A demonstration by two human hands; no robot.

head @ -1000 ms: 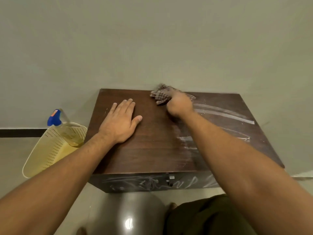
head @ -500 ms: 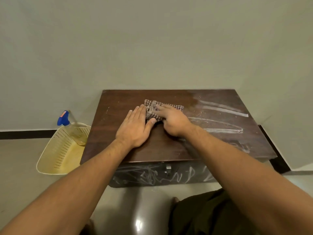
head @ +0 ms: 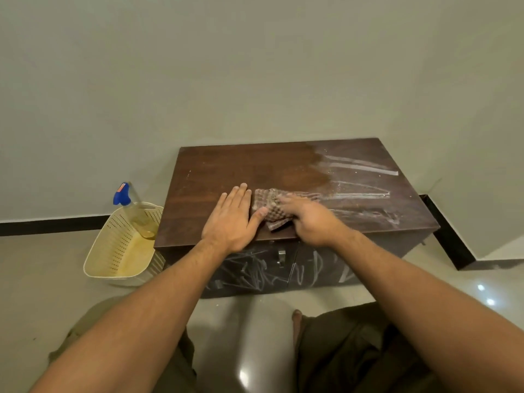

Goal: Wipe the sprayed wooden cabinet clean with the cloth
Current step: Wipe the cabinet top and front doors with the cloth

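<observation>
A low dark wooden cabinet stands against the wall. Its top is dark and clean on the left, with white streaks and speckles on the right half. A checked brown cloth lies near the front edge of the top. My right hand presses flat on the cloth's right part, fingers spread. My left hand lies flat on the wood just left of the cloth, thumb touching its edge. White scribbles cover the cabinet's front doors.
A cream perforated plastic basket sits on the floor left of the cabinet, holding a spray bottle with a blue nozzle. Glossy tiled floor lies below, with my knees in dark shorts at the bottom. A black skirting runs along the wall.
My right hand dragged the cloth from the back edge of the top toward the front. My left hand slid a little forward with it. The view pulled back from the cabinet.
</observation>
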